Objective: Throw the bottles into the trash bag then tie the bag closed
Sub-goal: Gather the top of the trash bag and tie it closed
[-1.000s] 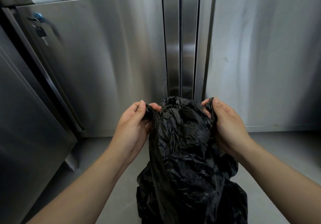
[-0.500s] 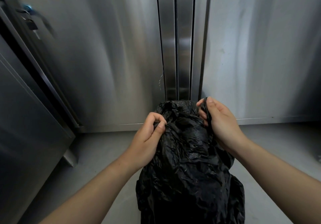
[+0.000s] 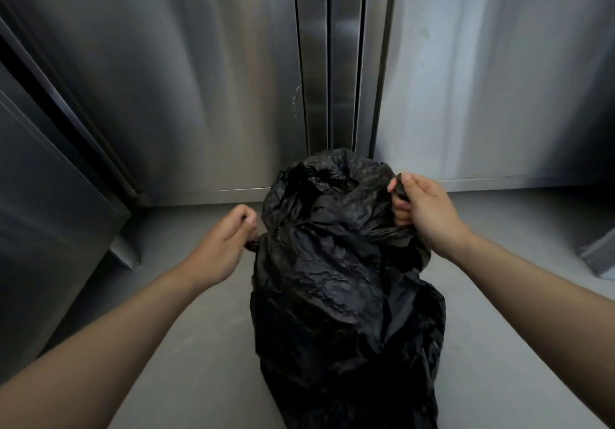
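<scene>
A crumpled black trash bag (image 3: 336, 282) stands on the grey floor in the middle of the head view. My left hand (image 3: 223, 245) is at the bag's left side and pinches a twisted strip of its plastic. At the bag's upper right, my right hand (image 3: 424, 209) grips another bunched strip of the rim in a fist. The top of the bag is folded over itself between my hands. No bottles are visible; whatever is in the bag is hidden by the plastic.
Stainless steel cabinet doors (image 3: 186, 79) rise straight ahead, with a vertical steel post (image 3: 332, 55) between them. Another steel cabinet (image 3: 43, 202) stands on the left. A metal foot (image 3: 599, 255) shows at the right edge. Grey floor (image 3: 206, 345) lies around the bag.
Both hands have moved down and apart, my left hand pulling its strip out to the left and lower. The view has tilted down and the bag top has sunk.
</scene>
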### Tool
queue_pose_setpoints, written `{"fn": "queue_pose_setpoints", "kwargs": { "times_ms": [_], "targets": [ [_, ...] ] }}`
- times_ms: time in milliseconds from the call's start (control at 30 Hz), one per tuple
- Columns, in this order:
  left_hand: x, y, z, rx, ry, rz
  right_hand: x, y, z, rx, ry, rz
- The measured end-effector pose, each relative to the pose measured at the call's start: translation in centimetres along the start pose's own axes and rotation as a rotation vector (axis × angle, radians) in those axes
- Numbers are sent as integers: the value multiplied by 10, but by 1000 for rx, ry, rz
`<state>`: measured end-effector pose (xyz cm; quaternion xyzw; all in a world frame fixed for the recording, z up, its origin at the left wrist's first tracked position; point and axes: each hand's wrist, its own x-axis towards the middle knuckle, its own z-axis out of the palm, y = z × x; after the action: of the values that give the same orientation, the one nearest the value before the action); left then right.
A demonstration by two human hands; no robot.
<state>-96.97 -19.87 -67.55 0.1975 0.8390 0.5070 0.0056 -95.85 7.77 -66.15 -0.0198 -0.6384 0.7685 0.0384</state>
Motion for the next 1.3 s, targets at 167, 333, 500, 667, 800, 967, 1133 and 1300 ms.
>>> {"fn": "queue_pose_setpoints", "kwargs": {
  "times_ms": [167, 333, 500, 667, 800, 967, 1133, 1300],
  "targets": [
    [22, 25, -9, -249, 164, -23, 0, -18, 11, -10, -32, -125],
    [32, 53, 12, -447, 96, 62, -5, -31, 31, -12, -152, -229],
    [11, 29, 43, -212, -110, 73, -12, -2, 33, -285, -265, -171],
    [-6, -6, 35, 12, -154, 60, -10, 21, -7, -289, -78, -5],
    [-13, -23, 21, 122, -171, -9, -8, 26, -24, -271, -32, 7],
    [-11, -32, 7, 257, -127, -21, -7, 27, -35, -275, 4, -20],
    [-13, -40, -8, 251, -97, -46, -5, 23, -55, -270, 36, -28],
    [-12, -43, -10, 327, -120, -56, -5, 25, -57, -333, 72, -50]
  ]
}}
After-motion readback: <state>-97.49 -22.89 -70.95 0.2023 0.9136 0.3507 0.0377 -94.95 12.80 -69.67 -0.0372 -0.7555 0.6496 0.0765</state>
